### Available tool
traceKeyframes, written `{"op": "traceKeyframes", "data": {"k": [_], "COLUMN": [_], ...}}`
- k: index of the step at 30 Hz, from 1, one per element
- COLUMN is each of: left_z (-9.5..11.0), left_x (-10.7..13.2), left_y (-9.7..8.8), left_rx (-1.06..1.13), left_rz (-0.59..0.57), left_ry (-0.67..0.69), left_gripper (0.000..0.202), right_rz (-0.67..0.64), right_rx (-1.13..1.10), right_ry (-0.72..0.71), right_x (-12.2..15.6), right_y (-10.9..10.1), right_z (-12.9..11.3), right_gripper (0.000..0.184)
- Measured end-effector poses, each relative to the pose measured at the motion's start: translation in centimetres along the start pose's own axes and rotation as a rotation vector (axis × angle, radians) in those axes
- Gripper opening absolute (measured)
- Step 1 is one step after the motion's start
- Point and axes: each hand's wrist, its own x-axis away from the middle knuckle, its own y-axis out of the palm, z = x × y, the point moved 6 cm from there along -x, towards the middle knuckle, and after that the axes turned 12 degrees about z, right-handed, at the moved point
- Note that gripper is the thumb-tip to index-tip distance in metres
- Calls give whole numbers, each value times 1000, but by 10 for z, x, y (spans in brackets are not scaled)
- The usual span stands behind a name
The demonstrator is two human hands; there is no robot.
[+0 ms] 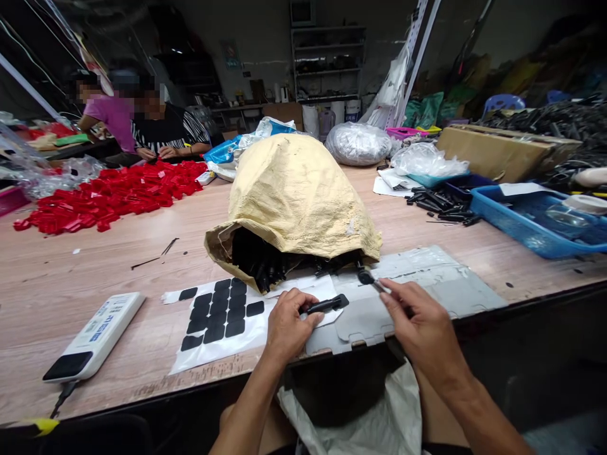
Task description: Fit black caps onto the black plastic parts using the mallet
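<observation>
My left hand is closed around a black rod-like plastic part, which has a flat dark piece at its far end. In a pinch, my right hand grips a thin dark part with a round black head, close to the mouth of the yellow woven sack. Many black parts show inside the sack's opening. Left of my left hand lies a white sheet of black rounded-square stickers. A grey flattened board lies beneath my hands.
A white power bank with a cable lies at left. Behind it spreads a heap of red parts, with two people beyond. At right are a blue tray, loose black parts and a cardboard box. A white sack hangs open below the table edge.
</observation>
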Motion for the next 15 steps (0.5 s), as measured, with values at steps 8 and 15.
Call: {"op": "traceKeyframes", "data": {"k": [8,15], "left_z": [3,2], "left_x": [0,0], "left_y": [0,0], "left_rx": [-11,-10], "left_rz": [-1,-5], "left_ry": [26,26], "left_gripper": [17,16], "right_rz": [63,187], "right_rx": [637,231], "right_ry": [44,-73], "right_x": [-47,-32], "right_y": [-24,-48], "right_z": [102,35], "right_gripper": [31,35]}}
